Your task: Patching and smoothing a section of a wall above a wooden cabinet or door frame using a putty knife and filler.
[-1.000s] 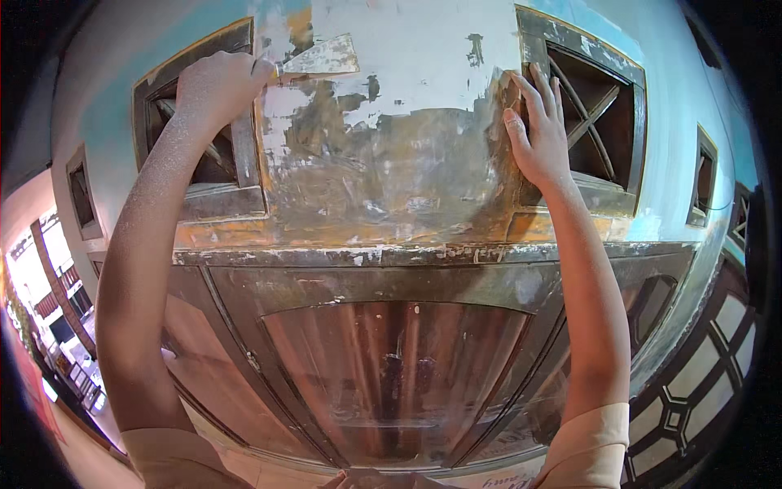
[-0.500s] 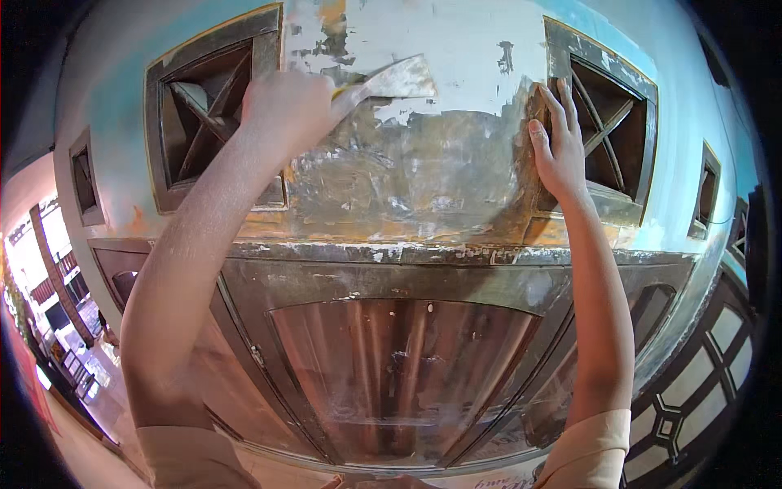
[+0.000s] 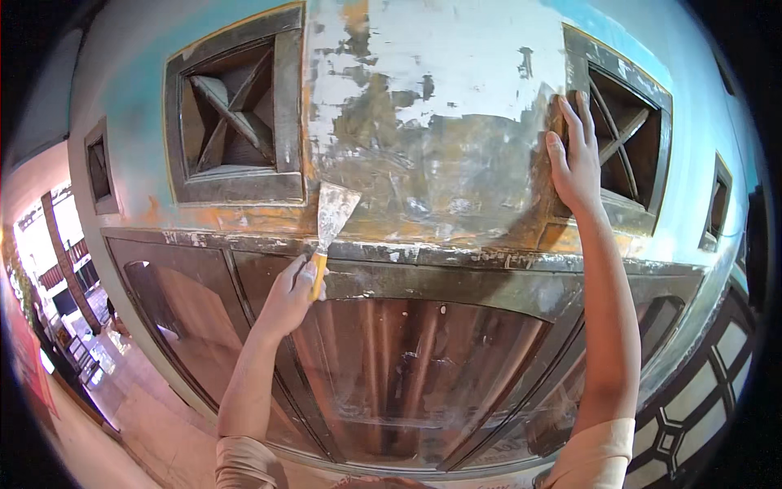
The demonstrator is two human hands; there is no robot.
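My left hand (image 3: 292,295) grips the yellow handle of a putty knife (image 3: 336,213), its fingers wrapped round it. The wide, stained blade points up and lies over the lower left of the patchy wall panel (image 3: 448,159), where white covers the top and grey-brown shows below. My right hand (image 3: 578,159) is spread against the wood frame (image 3: 577,69) of the right vent opening, fingers pointing up, and holds nothing. Whether the blade touches the surface I cannot tell.
A second vent opening (image 3: 232,122) with crossed slats sits on the left. Below runs a paint-flecked ledge (image 3: 407,251) above brown panels with glass (image 3: 415,367). A patterned door or grille (image 3: 680,424) stands at lower right; a bright doorway (image 3: 69,253) opens at far left.
My left hand has come down from beside the left vent with the putty knife, whose blade has turned from pointing right to pointing up. My right hand stays on the frame.
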